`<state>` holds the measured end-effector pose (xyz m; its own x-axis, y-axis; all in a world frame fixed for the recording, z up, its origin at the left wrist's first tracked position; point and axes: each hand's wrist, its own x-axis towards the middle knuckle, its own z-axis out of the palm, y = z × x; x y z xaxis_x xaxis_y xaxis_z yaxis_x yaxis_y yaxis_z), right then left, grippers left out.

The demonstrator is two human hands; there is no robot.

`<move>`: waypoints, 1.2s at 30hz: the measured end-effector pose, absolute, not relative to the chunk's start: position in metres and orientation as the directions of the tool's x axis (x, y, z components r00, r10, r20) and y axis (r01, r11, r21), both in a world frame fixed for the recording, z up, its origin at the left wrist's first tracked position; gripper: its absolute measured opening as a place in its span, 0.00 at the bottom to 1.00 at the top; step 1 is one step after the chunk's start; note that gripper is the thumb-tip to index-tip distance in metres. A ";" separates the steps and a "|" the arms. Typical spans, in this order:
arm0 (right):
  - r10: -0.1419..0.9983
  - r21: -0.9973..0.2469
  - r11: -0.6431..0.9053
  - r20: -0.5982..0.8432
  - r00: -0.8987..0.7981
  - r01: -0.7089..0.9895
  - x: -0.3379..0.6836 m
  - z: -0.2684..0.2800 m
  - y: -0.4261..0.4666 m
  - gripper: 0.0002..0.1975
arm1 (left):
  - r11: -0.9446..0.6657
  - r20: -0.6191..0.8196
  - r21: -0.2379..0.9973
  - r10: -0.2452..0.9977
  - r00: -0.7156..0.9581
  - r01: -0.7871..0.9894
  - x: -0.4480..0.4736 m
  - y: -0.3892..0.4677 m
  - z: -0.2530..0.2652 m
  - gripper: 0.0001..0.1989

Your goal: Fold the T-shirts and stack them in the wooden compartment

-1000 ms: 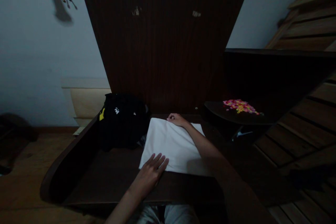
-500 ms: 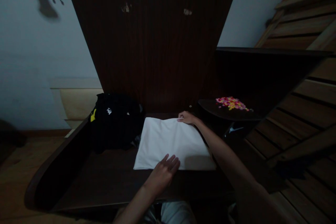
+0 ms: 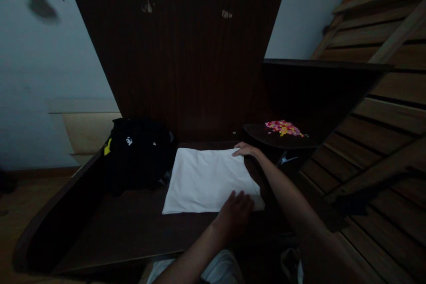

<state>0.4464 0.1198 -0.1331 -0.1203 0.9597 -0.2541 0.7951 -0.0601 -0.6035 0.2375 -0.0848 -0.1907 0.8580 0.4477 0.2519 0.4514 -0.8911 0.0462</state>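
Observation:
A flat, folded white cloth [image 3: 203, 179] lies on the dark wooden desk [image 3: 133, 226], its surface faintly creased. At the cloth's far right corner, my right hand [image 3: 246, 149] pinches the edge between thumb and fingers. My left hand [image 3: 237, 211] is over the near right part of the cloth, palm down, with its fingers stretched out and touching or just above the fabric. Shadow darkens that hand, and its thumb is hard to make out.
A black bundle, perhaps a bag or clothing [image 3: 138, 155], sits left of the cloth. Small pink and yellow pieces [image 3: 284, 128] are heaped on a rounded shelf [image 3: 289, 143] at the right. A dark panel [image 3: 186, 75] rises behind; wooden slats [image 3: 396, 120] stand at the right.
My left hand has slid rightward along the cloth's near edge. My right hand has moved out to the far right corner, and the cloth's right side looks straighter. The view has shifted slightly.

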 end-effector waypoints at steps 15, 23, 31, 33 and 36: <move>0.996 -0.782 -0.046 0.007 0.084 0.621 0.448 -0.169 0.117 0.17 | -0.888 0.285 0.058 0.453 0.845 0.457 0.255 -0.081 -0.196 0.20; 0.978 -0.785 -0.008 0.124 0.170 0.619 0.456 -0.179 0.112 0.17 | -0.866 0.421 0.138 0.490 0.763 0.480 0.265 -0.081 -0.203 0.23; 0.988 -0.344 -0.077 0.098 0.117 0.936 0.437 -0.157 0.096 0.19 | -0.879 0.386 0.152 0.473 0.792 0.451 0.265 -0.088 -0.199 0.20; 0.985 -0.248 -0.046 0.147 0.085 0.968 0.423 -0.153 0.089 0.20 | -0.866 0.400 0.143 0.493 0.772 0.479 0.247 -0.082 -0.188 0.19; 0.972 -0.256 0.137 0.219 -0.080 0.957 0.388 -0.154 0.079 0.20 | -0.744 0.367 0.144 0.653 0.663 0.653 0.206 -0.065 -0.175 0.18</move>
